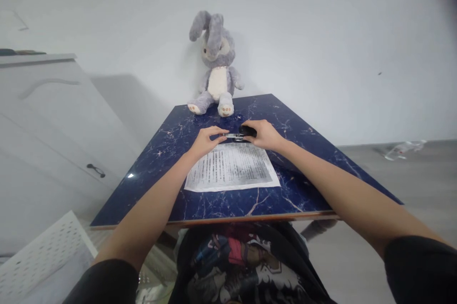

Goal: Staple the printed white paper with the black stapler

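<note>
A black stapler (243, 132) lies at the far edge of a printed paper sheet (232, 167) on a dark blue marbled table (228, 206). My right hand (264, 135) is closed over the stapler's black body. My left hand (205, 140) pinches the stapler's metal front end with fingertips. Both arms reach forward over the table.
A grey plush rabbit (216, 66) sits against the white wall at the table's far edge. A white cabinet (53, 118) with a dark handle stands left. A white perforated panel (46, 261) is at lower left. A clear plastic bottle (403, 149) lies on the grey floor, right.
</note>
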Action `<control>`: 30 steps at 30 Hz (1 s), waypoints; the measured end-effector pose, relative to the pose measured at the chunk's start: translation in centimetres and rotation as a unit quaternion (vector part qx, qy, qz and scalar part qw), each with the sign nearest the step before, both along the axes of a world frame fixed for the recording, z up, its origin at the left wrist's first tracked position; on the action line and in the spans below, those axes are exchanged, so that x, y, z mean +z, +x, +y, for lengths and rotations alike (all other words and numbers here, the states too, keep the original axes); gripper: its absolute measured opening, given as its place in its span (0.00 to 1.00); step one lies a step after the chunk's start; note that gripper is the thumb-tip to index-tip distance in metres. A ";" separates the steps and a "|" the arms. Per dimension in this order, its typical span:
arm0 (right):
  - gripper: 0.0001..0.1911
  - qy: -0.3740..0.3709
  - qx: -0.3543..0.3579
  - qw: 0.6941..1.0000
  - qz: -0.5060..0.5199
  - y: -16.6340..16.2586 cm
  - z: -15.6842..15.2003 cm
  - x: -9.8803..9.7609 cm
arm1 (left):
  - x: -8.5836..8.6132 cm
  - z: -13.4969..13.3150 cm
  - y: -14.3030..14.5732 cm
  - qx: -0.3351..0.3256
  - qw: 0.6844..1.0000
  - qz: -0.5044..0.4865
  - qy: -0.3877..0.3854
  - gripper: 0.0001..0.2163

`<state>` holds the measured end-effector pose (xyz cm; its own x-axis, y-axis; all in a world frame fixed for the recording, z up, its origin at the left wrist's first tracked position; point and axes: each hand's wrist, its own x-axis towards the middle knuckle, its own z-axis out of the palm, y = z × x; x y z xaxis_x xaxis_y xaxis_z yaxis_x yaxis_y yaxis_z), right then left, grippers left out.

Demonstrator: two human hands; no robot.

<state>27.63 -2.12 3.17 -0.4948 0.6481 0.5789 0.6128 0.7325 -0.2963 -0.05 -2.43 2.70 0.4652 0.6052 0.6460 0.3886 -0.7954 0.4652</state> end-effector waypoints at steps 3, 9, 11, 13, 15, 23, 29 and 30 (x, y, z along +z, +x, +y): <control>0.19 -0.031 0.064 0.997 0.025 0.4 0.4 0.2 | 0.0 0.0 -0.2 -0.052 0.998 0.013 -0.032 0.09; 0.21 -0.082 0.156 0.984 0.009 0.4 -0.4 0.9 | 0.3 -0.5 0.4 -0.032 0.996 0.018 -0.086 0.31; 0.20 -0.078 0.185 0.980 -0.005 -0.3 -1.1 1.0 | 0.3 -0.9 1.1 -0.024 0.996 0.039 -0.079 0.34; 0.16 -0.076 0.213 0.974 -0.029 -1.1 -1.7 0.7 | 0.3 -1.2 1.7 -0.028 0.995 0.067 -0.070 0.34; 0.12 -0.074 0.225 0.970 -0.046 -1.9 -2.1 0.3 | 0.2 -1.3 2.0 -0.038 0.992 0.098 -0.063 0.33; 0.13 -0.100 0.205 0.973 -0.036 -3.7 -2.3 -0.4 | -0.2 1.0 -0.6 -0.094 0.980 0.106 -0.142 0.27; 0.19 -0.105 0.211 0.970 -0.069 -2.9 -2.5 0.2 | -1.9 2.2 -0.7 0.070 0.984 0.133 -0.094 0.10; 0.20 -0.108 0.216 0.968 -0.074 -2.8 -2.5 0.2 | -2.1 2.2 -0.6 0.082 0.979 0.170 -0.077 0.08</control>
